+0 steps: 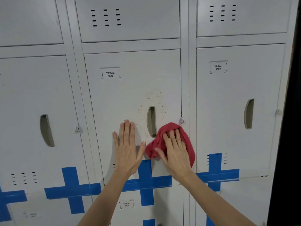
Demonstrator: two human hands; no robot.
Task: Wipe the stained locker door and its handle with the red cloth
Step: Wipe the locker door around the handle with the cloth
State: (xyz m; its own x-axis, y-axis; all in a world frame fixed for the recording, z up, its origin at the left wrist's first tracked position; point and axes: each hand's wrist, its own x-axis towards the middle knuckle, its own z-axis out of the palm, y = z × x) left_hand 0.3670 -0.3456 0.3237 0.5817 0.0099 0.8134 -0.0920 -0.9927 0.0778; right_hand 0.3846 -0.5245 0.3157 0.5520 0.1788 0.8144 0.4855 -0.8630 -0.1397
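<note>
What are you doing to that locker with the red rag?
A person is cleaning the locker door labelled YAKAL 0006. The right hand presses the red cloth flat against the door, just below and right of the handle. The left hand lies flat and open on the door, holding nothing. Brownish specks show above and around the handle, so that part isn't wiped clean yet.

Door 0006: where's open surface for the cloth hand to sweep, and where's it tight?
Free: the broad patch between the label and the stains; also the strip left of the handle, above the left hand. Tight: lower door, where the left hand lies flat beside the right hand pressing the red cloth, right beside the handle's lower end.
</note>
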